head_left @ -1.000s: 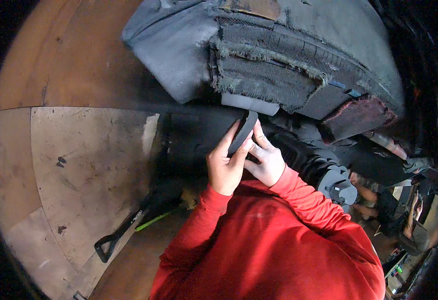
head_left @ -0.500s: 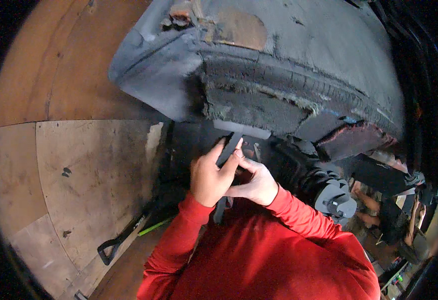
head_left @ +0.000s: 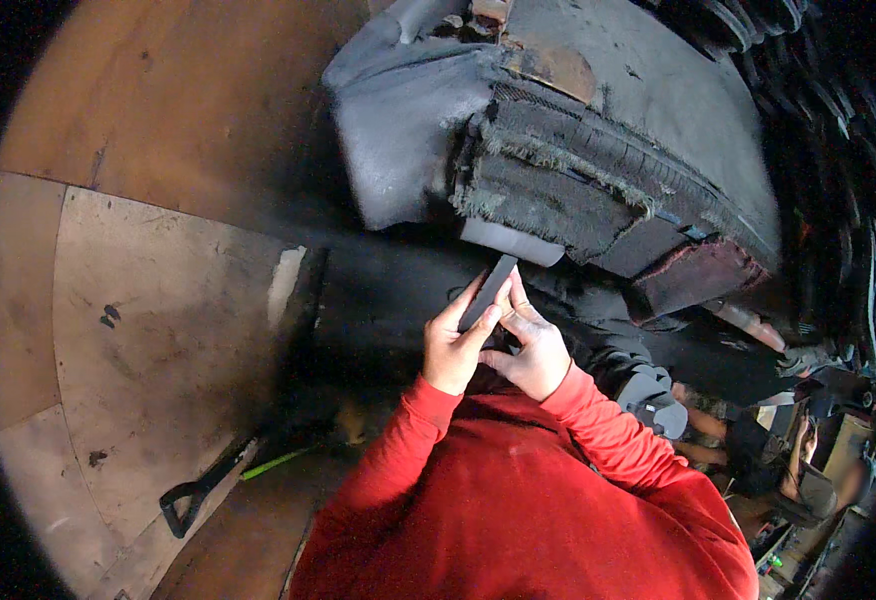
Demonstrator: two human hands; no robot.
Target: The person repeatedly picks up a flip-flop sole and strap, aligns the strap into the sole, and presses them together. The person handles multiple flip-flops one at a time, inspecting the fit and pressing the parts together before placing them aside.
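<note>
A flat, dark grey strip (head_left: 488, 292) slants up and away from me between my two hands. My left hand (head_left: 448, 350) grips it from the left, with the thumb along its face. From the right, my right hand (head_left: 538, 352) closes its fingertips on the same strip. The strip's far end meets or nearly meets the lower edge of a pale grey roller (head_left: 511, 240); contact cannot be made out. Over the roller hangs a frayed, dusty carpet-like flap (head_left: 548, 200), fixed to a big dust-covered grey housing (head_left: 658, 85). The strip's near end is hidden by my hands.
Wooden panels (head_left: 158, 330) stand on the left. Near them are a black D-shaped handle (head_left: 183, 505) and a bright green rod (head_left: 276, 464). A grey moulded part (head_left: 651, 400) sits beside my right forearm. Another person (head_left: 808, 490) is at the far right.
The view has shifted, so the housing and both hands appear further right. My hands stay on the strip, which shows less of its near end below them.
</note>
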